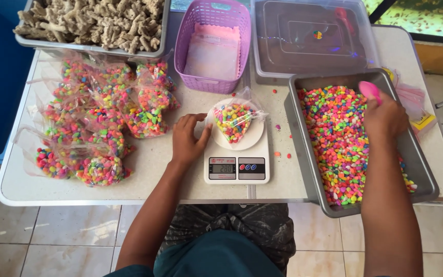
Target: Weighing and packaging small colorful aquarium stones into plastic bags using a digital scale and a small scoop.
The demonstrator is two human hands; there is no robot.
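The weighing step looks to be in hand; a clear bag of coloured pebbles point(233, 121) lies on the round white pan of a small digital scale point(237, 163) at the middle of the bench point(180, 174); the left hand point(188, 139) rests just beside the pan, its grip open, fingertips at the bag's edge and holding nothing; the right hand point(384, 117) hovers over the grey metal tray of loose pebbles point(422, 169), its grip closed on a pink scoop point(370, 90). To the left lies a heap of filled bags point(101, 120); behind stand a purple basket point(212, 46), a lidded clear box point(311, 38) and a tray of pale coral pieces point(93, 23). Judging by this, the next move calls for a careful adjustment of the bag's contents with the scoop, spilling nothing.
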